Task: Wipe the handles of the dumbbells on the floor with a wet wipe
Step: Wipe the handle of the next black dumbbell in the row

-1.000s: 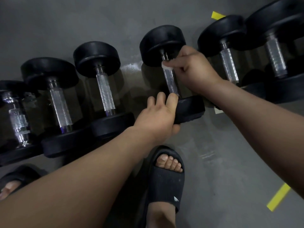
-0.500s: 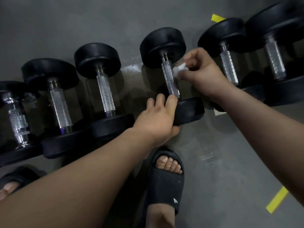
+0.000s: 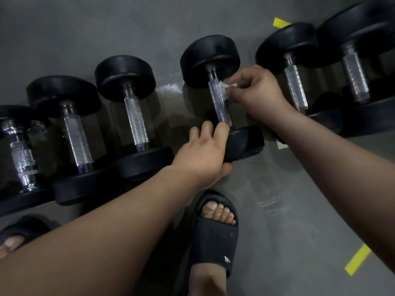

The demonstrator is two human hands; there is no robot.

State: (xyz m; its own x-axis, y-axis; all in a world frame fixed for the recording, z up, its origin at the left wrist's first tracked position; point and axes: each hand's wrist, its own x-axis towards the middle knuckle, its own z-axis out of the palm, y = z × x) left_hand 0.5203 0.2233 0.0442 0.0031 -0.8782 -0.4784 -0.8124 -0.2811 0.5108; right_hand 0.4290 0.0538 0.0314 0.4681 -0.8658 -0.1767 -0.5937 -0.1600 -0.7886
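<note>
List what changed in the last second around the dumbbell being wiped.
The right hand unwrapped from the top of the handle and drew back to the right; it now pinches the wet wipe at the handle's side. The left hand still grips the near weight head; the dumbbells have not moved.

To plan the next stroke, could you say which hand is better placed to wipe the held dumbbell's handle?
The right hand: it pinches the wet wipe at the handle, while the left hand grips the near weight head.

A gym: dumbbells (image 3: 136,116) lined on taped grey floor (image 3: 299,199).
</note>
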